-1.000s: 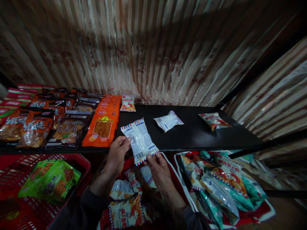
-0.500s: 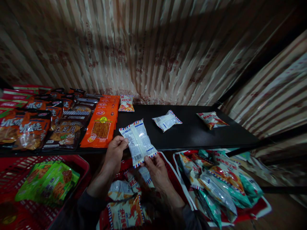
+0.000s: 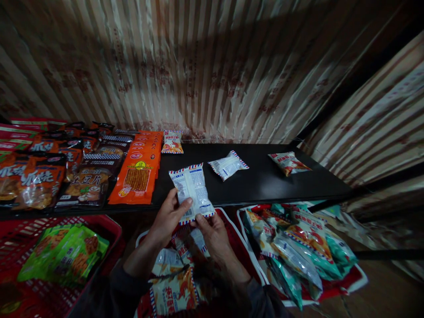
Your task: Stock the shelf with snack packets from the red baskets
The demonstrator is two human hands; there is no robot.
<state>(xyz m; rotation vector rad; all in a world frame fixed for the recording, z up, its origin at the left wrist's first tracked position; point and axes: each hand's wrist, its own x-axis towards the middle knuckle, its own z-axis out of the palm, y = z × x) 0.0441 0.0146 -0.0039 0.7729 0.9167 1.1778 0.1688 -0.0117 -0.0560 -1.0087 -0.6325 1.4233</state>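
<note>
A snack bag (image 3: 195,187) with a striped red and blue edge is held up in front of the black shelf (image 3: 255,190), its printed back facing me. My left hand (image 3: 170,214) grips its lower left side, thumb across the front. At the bottom edge my right hand (image 3: 212,232) pinches the same bag. On the shelf, an upright bag of the same kind (image 3: 172,142) stands at the back by the orange packets. Another bag (image 3: 228,165) lies back side up, and a third bag (image 3: 289,163) lies farther right.
Orange snack packets (image 3: 137,172), potato-slice packs (image 3: 86,181) and other snacks line the shelf's left. Below, a red basket (image 3: 112,229) holds green packets (image 3: 66,251). Similar bags (image 3: 175,291) fill the container under my hands. A red-and-white container (image 3: 361,282) on the right holds more bags.
My left hand has slid lower along the bag, its thumb now lying over the front. The bag has turned more upright and shifted slightly right.
</note>
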